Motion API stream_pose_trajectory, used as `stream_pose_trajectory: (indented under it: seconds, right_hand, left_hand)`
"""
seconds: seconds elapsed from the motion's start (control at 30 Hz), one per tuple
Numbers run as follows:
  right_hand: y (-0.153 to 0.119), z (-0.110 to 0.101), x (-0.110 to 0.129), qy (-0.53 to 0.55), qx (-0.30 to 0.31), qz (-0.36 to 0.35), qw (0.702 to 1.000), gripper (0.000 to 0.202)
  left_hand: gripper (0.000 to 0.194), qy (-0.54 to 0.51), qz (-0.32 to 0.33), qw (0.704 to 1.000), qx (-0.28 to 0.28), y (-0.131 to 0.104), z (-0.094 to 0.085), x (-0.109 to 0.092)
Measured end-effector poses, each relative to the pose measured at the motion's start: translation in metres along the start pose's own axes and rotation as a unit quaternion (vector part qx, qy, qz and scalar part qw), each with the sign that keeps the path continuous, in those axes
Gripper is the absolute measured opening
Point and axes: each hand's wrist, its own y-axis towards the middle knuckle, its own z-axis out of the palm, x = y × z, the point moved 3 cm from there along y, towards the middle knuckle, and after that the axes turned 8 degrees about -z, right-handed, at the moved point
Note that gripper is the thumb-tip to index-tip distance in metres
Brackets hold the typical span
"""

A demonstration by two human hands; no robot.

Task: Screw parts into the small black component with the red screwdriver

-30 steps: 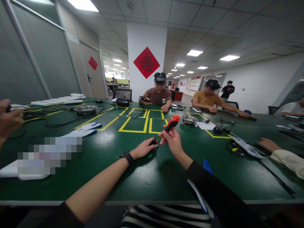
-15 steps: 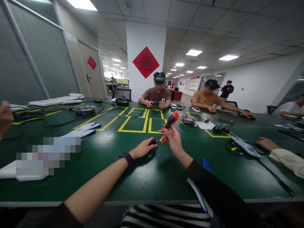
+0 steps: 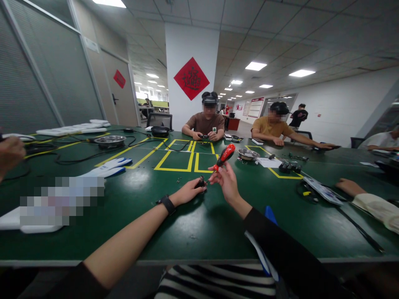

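My left hand (image 3: 188,192) is closed around a small black part (image 3: 201,182) with a metallic end, just above the green table; its exact kind is too small to tell. In my right hand (image 3: 228,182) is a screwdriver (image 3: 225,157) with a red and black handle, held by the fingers near the handle's lower end. Its handle leans up and to the right, and the thin shaft points down toward the black part. Whether the tip touches the part I cannot make out. Several tiny metal pieces, perhaps screws, (image 3: 178,180) lie left of the part.
White gloves (image 3: 114,167) lie at the left. Metal bowls (image 3: 109,141) (image 3: 248,155) stand farther back. Black cables (image 3: 77,162) cross the left side. Black blocks (image 3: 289,167) and a white power strip (image 3: 322,190) lie to the right. Co-workers sit across the table and at both sides.
The screwdriver's handle has turned, showing more red, and tilts slightly more to the right. My left hand stays on the black part. The co-worker's hand at far left has moved slightly inward.
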Motion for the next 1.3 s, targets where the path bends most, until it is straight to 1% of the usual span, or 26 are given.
stream_pose_trajectory:
  seconds: [0.13, 0.3, 0.47, 0.57, 0.67, 0.87, 0.97, 1.07, 1.2, 1.3]
  right_hand:
    - [0.0008, -0.0009, -0.0027, -0.026, 0.001, 0.006, 1.0, 0.031]
    - [0.0018, 0.0007, -0.0014, -0.048, -0.008, -0.005, 0.999, 0.026]
    - [0.002, 0.0014, 0.0001, -0.052, -0.026, -0.01, 0.998, 0.033]
    - [0.0018, 0.001, 0.0008, -0.052, -0.036, -0.012, 0.998, 0.034]
    - [0.0011, 0.0017, 0.0015, -0.053, -0.032, -0.015, 0.998, 0.032]
    - [-0.0003, 0.0029, 0.0013, -0.062, -0.004, -0.015, 0.998, 0.03]
    - [-0.0009, 0.0023, 0.0022, -0.042, 0.007, -0.009, 0.999, 0.03]
    - [-0.0016, 0.0027, 0.0034, -0.009, 0.022, 0.006, 1.0, 0.033]
    - [-0.0009, 0.0028, 0.004, -0.016, 0.013, 0.008, 1.0, 0.037]
    - [0.0007, 0.0025, 0.0031, -0.047, -0.002, -0.003, 0.999, 0.03]
  left_hand:
    - [0.029, 0.005, 0.006, 1.0, -0.002, 0.0007, 0.0002, 0.0008]
    - [0.03, 0.007, 0.003, 1.0, -0.003, 0.0011, 0.0006, 0.0014]
    - [0.029, 0.0, 0.003, 1.0, 0.0, 0.0006, 0.0004, 0.0004]
    - [0.028, -0.004, -0.002, 1.0, 0.002, 0.0001, 0.0001, -0.0005]
    - [0.028, -0.004, -0.002, 1.0, 0.004, -0.0001, 0.0, -0.0008]
    - [0.028, 0.013, -0.002, 1.0, 0.001, 0.0005, 0.0001, 0.0009]
    - [0.027, 0.014, 0.001, 1.0, 0.001, 0.0001, 0.0, 0.0002]
    - [0.026, 0.019, 0.001, 1.0, -0.001, -0.0003, 0.0, -0.0009]
    - [0.026, 0.021, 0.003, 1.0, -0.002, -0.0001, 0.0005, -0.0007]
    - [0.027, 0.015, 0.004, 1.0, 0.002, 0.0006, 0.0009, 0.0007]
